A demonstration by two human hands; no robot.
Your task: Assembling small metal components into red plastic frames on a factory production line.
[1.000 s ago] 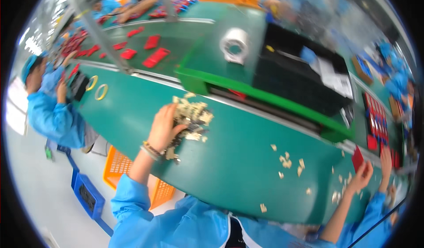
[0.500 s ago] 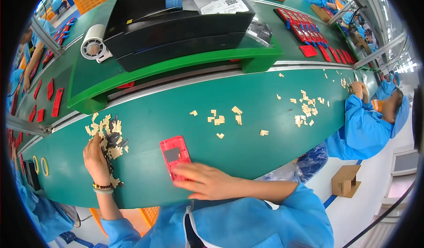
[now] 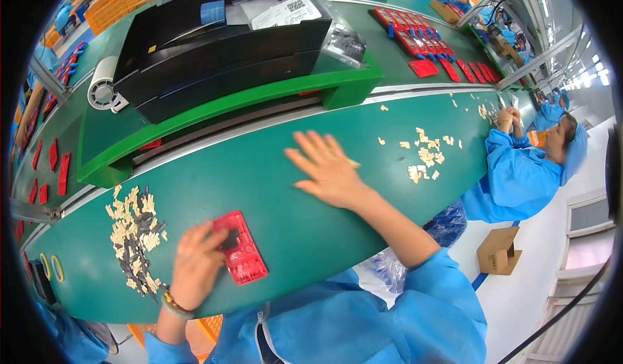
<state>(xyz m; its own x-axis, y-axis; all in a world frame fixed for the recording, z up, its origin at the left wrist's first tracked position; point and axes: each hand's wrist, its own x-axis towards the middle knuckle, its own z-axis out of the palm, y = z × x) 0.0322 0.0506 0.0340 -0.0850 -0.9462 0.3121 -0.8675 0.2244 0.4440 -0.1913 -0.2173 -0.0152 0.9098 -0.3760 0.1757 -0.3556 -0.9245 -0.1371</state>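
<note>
A red plastic housing (image 3: pixel 245 254) lies on the green work surface in front of me, a dark rectangular patch (image 3: pixel 230 239) in its upper part. My left hand (image 3: pixel 196 260), smeared by motion, is at the housing's left edge with its fingertips over or beside the dark patch; whether it pinches anything is unclear. Farther off to the right, my right hand (image 3: pixel 329 171) lies palm down with fingers spread. A cream bit (image 3: pixel 354 163) peeks out beside it; what is under the palm is hidden. Left of my left hand is a pile of cream and dark grey small pieces (image 3: pixel 135 237).
More cream pieces (image 3: pixel 428 153) lie scattered at the right, near a co-worker in blue (image 3: pixel 529 169). Beyond the surface, a green raised shelf (image 3: pixel 259 101) carries a black bin (image 3: pixel 227 59). Two yellow rings (image 3: pixel 57 268) are at the far left. Red parts (image 3: pixel 425 69) lie at the back right.
My left hand has moved from the pile to the red housing. My right hand has left the housing and reached forward over where loose cream pieces lay. The view has shifted slightly.
</note>
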